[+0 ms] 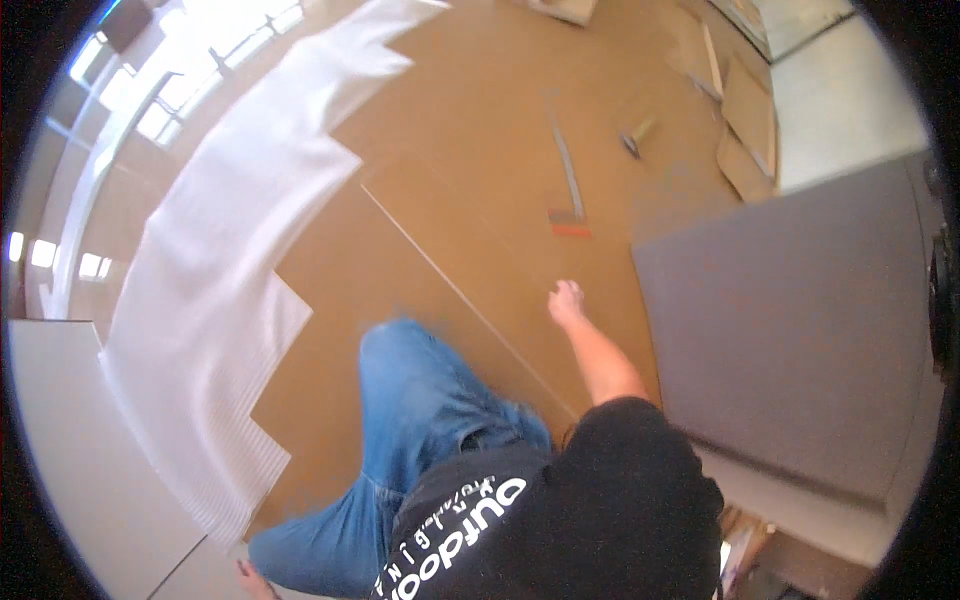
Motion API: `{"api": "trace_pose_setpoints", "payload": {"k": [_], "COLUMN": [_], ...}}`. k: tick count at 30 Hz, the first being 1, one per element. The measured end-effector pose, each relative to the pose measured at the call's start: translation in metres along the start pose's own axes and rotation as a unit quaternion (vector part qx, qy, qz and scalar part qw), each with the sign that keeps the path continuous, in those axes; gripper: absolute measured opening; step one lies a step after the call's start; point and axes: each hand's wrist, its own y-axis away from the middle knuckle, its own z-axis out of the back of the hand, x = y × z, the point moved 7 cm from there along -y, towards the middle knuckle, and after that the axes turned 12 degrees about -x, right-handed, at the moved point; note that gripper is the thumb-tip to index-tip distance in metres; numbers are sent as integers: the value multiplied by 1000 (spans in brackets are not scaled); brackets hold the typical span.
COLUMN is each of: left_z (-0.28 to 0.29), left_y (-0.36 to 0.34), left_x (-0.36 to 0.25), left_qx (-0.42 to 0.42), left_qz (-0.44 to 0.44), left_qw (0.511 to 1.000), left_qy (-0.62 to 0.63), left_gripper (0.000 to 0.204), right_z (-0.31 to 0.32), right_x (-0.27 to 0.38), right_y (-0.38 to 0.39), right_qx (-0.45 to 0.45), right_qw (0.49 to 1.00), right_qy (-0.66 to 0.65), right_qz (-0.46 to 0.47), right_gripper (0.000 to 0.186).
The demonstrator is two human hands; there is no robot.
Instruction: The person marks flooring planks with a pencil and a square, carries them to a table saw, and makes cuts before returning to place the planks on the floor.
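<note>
My right hand [566, 303] reaches out over a brown sheet [460, 190], fingers loosely bent, thumb apart, nothing visible in it. Beyond it lies a long metal ruler-like tool [567, 165] with a red and brown end piece [570, 223]. Farther off is what looks like a hammer [636, 137], blurred. My left hand [256, 580] shows only partly at the lower left, beside my bent leg in blue jeans [320, 530]; its fingers are too small and cut off to read. Close to it ends a white ribbed sheet [215, 270] with a stair-stepped edge.
At right stands a large grey padded block [790, 330]. Cardboard pieces [748, 125] lie at the far right. A pale thin line [450, 285] crosses the brown sheet diagonally. White panels [60, 430] are at the left, and bright windows [185, 85] at the far left.
</note>
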Motion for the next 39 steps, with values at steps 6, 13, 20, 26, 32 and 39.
{"api": "trace_pose_setpoints", "payload": {"k": [6,13,20,26,32,39], "left_z": [-4,42,2,-22,-15,143], "left_y": [-13,54,77,61,86,179], "left_x": [-148,-405,-439,-377,-487,-668], "left_qx": [-39,-68,-50,-22,-15,-227], "left_qz": [-52,-190,-241,-158,-239,-490], "left_qw": [989,972,962,969,954,797], "left_qy": [134,120,121,188,179,271], "left_gripper": [44,40,39,38,39,48], "right_z": [39,18,34,43,16,36], "right_x": [-38,8,4,21,2,65], "right_y": [-161,-151,-128,-154,-138,-91], "right_qx": [-98,88,-9,-139,33,110], "right_qw": [991,985,985,967,978,978], "right_qy": [59,144,174,203,199,164], "right_qz": [-67,-30,2,71,45,70], "right_gripper": [61,50,35,34,27,31]}}
